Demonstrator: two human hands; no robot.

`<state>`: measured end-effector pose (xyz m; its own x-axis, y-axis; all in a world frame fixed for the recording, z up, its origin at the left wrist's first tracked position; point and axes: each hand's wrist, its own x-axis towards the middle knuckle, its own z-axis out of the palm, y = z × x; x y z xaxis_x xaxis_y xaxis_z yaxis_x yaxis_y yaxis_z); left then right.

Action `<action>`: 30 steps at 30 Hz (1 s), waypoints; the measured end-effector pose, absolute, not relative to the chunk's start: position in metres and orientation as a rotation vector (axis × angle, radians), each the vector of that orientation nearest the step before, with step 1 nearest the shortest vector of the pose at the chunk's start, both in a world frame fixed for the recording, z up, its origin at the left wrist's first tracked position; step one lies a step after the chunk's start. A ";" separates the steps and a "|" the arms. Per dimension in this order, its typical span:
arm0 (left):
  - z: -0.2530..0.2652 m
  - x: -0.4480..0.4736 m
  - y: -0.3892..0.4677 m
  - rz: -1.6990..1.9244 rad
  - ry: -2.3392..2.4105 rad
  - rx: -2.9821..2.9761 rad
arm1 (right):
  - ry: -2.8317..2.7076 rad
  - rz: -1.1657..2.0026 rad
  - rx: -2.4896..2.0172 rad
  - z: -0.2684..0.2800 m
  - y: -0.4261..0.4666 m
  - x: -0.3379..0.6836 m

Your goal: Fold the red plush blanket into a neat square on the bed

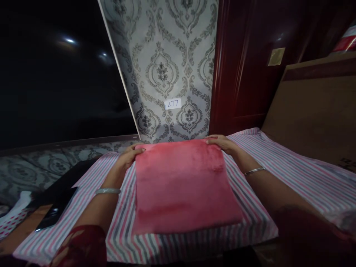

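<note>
A pinkish-red plush cloth (183,189), folded into a rough rectangle, lies on a striped cover (155,248) in front of me. My left hand (130,155) grips its far left corner, thumb on top and the other fingers hidden beneath or behind the edge. At the far right corner, my right hand (221,142) pinches the cloth in the same way. The near edge of the cloth rests close to the front edge of the striped cover. A pale bangle circles my left wrist, and a thin silver one my right.
Behind stands a patterned wall with a paper label (172,104) reading 277. A large dark screen (55,74) fills the left. To the right are a dark red wooden door (236,74) and a big cardboard box (311,107). A glossy black object (57,209) lies at lower left.
</note>
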<state>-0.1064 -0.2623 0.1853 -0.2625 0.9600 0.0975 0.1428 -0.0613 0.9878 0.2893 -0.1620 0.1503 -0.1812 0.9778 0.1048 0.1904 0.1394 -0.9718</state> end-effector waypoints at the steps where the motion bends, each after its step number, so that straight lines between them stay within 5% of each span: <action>1: 0.178 -0.108 -0.254 1.391 1.508 1.208 | -1.530 1.114 -1.223 0.143 -0.156 0.283; 18: 0.119 -0.064 -0.188 1.005 2.084 1.771 | -2.021 0.335 -1.578 0.101 -0.126 0.200; 25: 0.059 -0.010 -0.204 0.309 2.162 2.369 | -2.345 0.145 -1.493 0.060 -0.160 0.159; 30: 0.031 -0.017 -0.202 0.267 2.207 2.393 | -2.382 0.019 -1.501 0.033 -0.160 0.161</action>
<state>-0.0171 -0.2023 0.0311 0.0772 0.9760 0.2036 0.9964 -0.0827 0.0188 0.1613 -0.1599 0.0329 -0.3940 0.8804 0.2641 0.8761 0.4466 -0.1818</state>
